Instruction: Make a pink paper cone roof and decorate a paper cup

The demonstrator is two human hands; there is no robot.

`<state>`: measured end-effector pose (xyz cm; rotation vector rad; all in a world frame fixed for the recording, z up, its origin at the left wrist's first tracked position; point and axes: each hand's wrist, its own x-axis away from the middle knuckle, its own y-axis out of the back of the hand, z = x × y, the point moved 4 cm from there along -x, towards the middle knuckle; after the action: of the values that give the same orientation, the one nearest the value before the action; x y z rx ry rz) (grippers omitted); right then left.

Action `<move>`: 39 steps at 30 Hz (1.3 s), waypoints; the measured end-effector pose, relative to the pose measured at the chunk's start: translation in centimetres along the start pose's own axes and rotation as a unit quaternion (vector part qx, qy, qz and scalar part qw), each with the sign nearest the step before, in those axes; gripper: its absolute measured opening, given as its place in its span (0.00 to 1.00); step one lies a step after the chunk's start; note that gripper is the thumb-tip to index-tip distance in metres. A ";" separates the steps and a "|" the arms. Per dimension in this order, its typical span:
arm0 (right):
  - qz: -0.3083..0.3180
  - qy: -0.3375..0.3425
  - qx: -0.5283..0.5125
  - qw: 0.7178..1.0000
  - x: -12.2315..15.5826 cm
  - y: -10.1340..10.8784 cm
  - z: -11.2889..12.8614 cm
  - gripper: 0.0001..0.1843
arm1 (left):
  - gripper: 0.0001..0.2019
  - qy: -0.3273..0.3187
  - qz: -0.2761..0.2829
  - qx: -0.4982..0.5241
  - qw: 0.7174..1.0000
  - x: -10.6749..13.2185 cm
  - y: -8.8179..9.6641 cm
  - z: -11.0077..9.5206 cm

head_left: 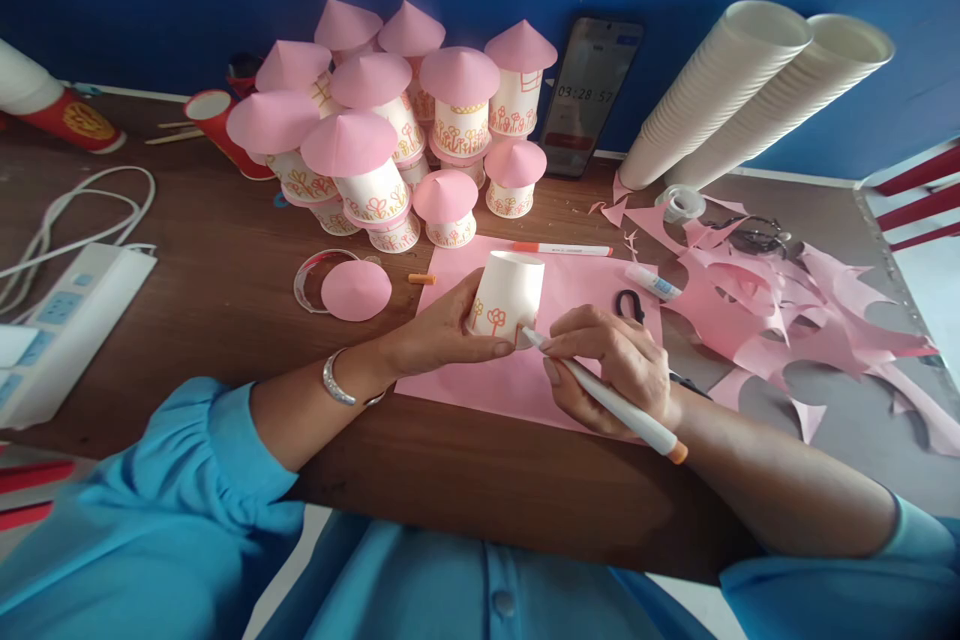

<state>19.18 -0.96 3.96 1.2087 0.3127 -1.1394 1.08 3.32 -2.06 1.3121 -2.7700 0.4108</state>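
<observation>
My left hand [442, 328] is closed around a white paper cup [508, 292] held upside down, with small orange flowers drawn near its rim. My right hand [611, 365] pinches a white marker with an orange end [607, 398]; its tip touches the cup's lower edge. Both hands hover over a pink paper sheet [510, 375] lying on the brown table [225, 290].
Several finished cups with pink cone roofs [405, 135] crowd the back. A loose pink cone [356, 290], another marker [574, 249], a glue stick [652, 282], scissors [631, 303], a tape roll [681, 203], pink scraps [795, 305], two white cup stacks [750, 85], a phone [589, 95], and a power strip [64, 325] surround them.
</observation>
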 end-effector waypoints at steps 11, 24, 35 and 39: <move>0.003 0.000 -0.006 1.000 0.0 0.1 0.0 0.11 | 0.29 -0.004 0.009 -0.018 1.000 0.0 0.1 -0.2; -0.003 -0.001 0.005 1.000 -0.1 0.1 -0.1 0.12 | 0.31 -0.003 0.006 -0.011 1.000 0.0 0.2 0.2; 0.003 -0.013 0.006 1.000 -0.1 0.2 0.0 0.11 | 0.31 0.006 0.006 0.002 1.000 0.1 0.1 0.1; -0.002 -0.014 0.006 1.000 -0.1 0.1 0.1 0.11 | 0.30 0.006 0.005 0.002 1.000 0.1 0.1 0.2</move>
<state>19.23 -1.00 4.09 1.2010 0.2878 -1.1622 0.95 3.29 -2.24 1.2936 -2.7687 0.4246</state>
